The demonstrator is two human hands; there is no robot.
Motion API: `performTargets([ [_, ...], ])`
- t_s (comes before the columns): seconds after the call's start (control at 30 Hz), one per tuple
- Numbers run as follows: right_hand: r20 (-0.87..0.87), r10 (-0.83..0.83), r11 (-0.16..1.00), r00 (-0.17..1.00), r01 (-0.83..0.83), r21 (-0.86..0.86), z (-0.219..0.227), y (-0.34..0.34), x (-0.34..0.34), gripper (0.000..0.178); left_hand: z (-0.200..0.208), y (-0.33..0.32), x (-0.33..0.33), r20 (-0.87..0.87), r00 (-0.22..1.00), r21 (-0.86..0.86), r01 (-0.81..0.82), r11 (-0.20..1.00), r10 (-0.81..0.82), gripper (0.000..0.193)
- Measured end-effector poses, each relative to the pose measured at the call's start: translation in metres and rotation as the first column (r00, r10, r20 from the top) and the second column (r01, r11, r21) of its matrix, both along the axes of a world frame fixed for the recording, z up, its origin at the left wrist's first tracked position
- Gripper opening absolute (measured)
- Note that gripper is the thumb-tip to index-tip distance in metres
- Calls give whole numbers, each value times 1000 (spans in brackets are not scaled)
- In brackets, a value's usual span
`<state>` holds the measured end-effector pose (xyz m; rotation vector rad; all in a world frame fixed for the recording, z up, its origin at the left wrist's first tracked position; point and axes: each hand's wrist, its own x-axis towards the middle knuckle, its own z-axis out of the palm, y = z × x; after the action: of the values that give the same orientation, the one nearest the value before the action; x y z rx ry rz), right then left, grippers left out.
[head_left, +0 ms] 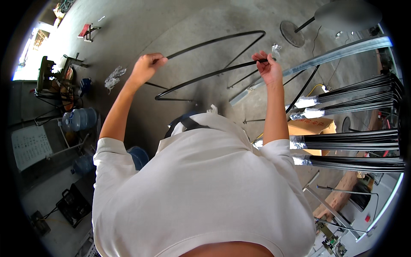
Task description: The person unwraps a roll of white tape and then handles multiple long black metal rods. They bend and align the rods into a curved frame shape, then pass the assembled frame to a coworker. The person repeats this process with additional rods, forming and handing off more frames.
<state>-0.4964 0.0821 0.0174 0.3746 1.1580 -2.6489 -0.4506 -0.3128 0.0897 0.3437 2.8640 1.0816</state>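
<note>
My left hand [147, 67] is closed round a bent black rod [214, 40], which runs away to the right and turns back sharply at its far corner. My right hand [269, 70] has its palm turned up and its fingers loosely parted. A second stretch of bent black rod [209, 77] lies across those fingers, under the thumb. From there it slopes down left to a sharp bend, then turns back right near my waist. Whether both stretches belong to one frame cannot be made out. The rods are raised in front of me above the concrete floor [188, 21].
Bundles of black rods [355, 139] with wrapped ends lie at my right, above a cardboard box [314, 128]. A long metal bar [338, 53] slants beyond my right hand. At left are a water jug [83, 119], clear plastic wrap [114, 79], a folding stool [87, 32] and a machine [47, 73].
</note>
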Motion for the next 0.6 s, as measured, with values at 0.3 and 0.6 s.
performTargets([
  [0.3,-29,-50,993,998,46,-105,-14,-4,-7,36,-32,49,-8,426,894,255,33,966,-143,22],
  [0.6,-15,-174,971,985,169,-167,-14,-16,-9,40,-29,28,-5,632,734,316,50,947,-249,23],
])
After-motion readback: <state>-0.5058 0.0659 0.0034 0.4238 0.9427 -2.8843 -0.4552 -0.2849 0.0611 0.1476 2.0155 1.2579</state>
